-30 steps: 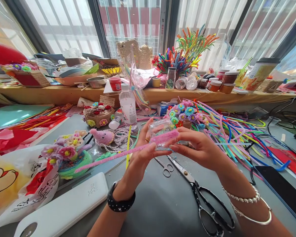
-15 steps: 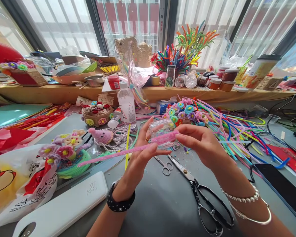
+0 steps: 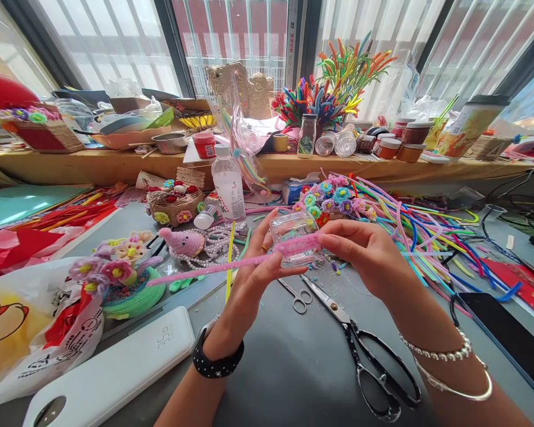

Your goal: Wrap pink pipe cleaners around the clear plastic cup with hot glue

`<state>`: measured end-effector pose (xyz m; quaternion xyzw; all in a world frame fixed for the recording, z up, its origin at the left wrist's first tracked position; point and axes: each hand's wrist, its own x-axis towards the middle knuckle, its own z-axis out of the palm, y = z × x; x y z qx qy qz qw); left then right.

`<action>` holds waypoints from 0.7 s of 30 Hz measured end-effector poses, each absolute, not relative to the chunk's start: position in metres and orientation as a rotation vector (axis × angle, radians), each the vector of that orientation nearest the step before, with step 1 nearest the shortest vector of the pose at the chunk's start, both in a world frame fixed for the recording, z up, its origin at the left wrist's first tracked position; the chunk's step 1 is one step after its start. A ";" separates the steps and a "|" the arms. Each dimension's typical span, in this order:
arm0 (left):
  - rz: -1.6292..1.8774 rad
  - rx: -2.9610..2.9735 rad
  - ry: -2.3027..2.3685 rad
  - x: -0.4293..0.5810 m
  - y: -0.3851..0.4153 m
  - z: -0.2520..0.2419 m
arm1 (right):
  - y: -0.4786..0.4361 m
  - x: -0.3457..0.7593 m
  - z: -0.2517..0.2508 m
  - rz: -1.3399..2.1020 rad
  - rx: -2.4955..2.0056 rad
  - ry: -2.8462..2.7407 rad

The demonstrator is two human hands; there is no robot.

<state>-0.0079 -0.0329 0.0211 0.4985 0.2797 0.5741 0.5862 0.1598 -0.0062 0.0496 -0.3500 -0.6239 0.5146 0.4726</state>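
A: State of the left hand [image 3: 249, 284]?

B: Curled round a clear jar [image 3: 297, 223], which is held above the bench [image 3: 276, 373]. Thumb at the near side, against a pink pipe cleaner [image 3: 209, 270].

A: And the right hand [image 3: 369, 255]?

B: Thumb and fingertips pinch the pink pipe cleaner by the right side of the clear jar. Whether they also bear on the glass I cannot tell — the fingers overlap it there.

A: Run of the strand?

B: Across the near side of the clear jar, between the two hands, then a loose length out to the left, sloping slightly down.

A: On the bench?

B: Small scissors [image 3: 292, 290] and large scissors [image 3: 334, 306] side by side, just nearer the wearer than the jar. White power bank [image 3: 129, 362] at left, phone [image 3: 507, 344] at far right.

A: Further back?

B: Bottle [image 3: 229, 190], upright, beyond the left hand. Fluffy flowers [image 3: 333, 198] beyond the right — loose coloured pipe cleaners [image 3: 418, 237] spread beside them.
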 end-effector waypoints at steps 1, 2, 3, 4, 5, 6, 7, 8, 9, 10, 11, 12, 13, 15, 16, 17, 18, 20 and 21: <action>1.336 1.161 0.650 -0.008 -0.033 0.021 | -0.006 0.160 0.050 1.263 -0.845 -1.525; 1.331 1.160 0.647 -0.008 -0.033 0.020 | -0.007 0.160 0.050 1.263 -0.837 -1.521; 1.324 1.159 0.641 -0.009 -0.033 0.020 | -0.007 0.160 0.051 1.260 -0.833 -1.514; 1.318 1.161 0.635 -0.009 -0.033 0.020 | -0.008 0.160 0.051 1.253 -0.833 -1.509; 1.313 1.164 0.628 -0.009 -0.033 0.020 | -0.008 0.159 0.051 1.244 -0.837 -1.510; 1.311 1.169 0.624 -0.009 -0.034 0.019 | -0.009 0.159 0.051 1.233 -0.843 -1.515; 1.311 1.174 0.624 -0.008 -0.034 0.019 | -0.009 0.159 0.051 1.220 -0.850 -1.525; 1.316 1.178 0.626 -0.008 -0.034 0.019 | -0.010 0.159 0.051 1.208 -0.861 -1.537; 1.323 1.181 0.631 -0.007 -0.035 0.020 | -0.010 0.158 0.051 1.196 -0.875 -1.552; 1.332 1.182 0.639 -0.007 -0.035 0.020 | -0.011 0.158 0.051 1.186 -0.890 -1.565; 1.341 1.182 0.647 -0.006 -0.035 0.020 | -0.011 0.157 0.051 1.179 -0.904 -1.576; 1.348 1.180 0.655 -0.006 -0.035 0.020 | -0.011 0.157 0.052 1.172 -0.915 -1.585; 1.354 1.177 0.661 -0.005 -0.035 0.020 | -0.012 0.157 0.052 1.167 -0.921 -1.593; 1.362 1.169 0.671 -0.005 -0.035 0.020 | -0.012 0.156 0.052 1.158 -0.928 -1.605; 1.362 1.167 0.677 -0.005 -0.035 0.020 | -0.012 0.156 0.052 1.157 -0.930 -1.607; 1.359 1.168 0.682 -0.006 -0.035 0.020 | -0.012 0.156 0.052 1.157 -0.932 -1.608; 1.354 1.171 0.687 -0.006 -0.035 0.020 | -0.012 0.156 0.053 1.157 -0.935 -1.608; 1.343 1.181 0.690 -0.006 -0.035 0.020 | -0.013 0.156 0.053 1.157 -0.943 -1.606; 1.341 1.185 0.692 -0.007 -0.035 0.020 | -0.013 0.156 0.052 1.158 -0.947 -1.606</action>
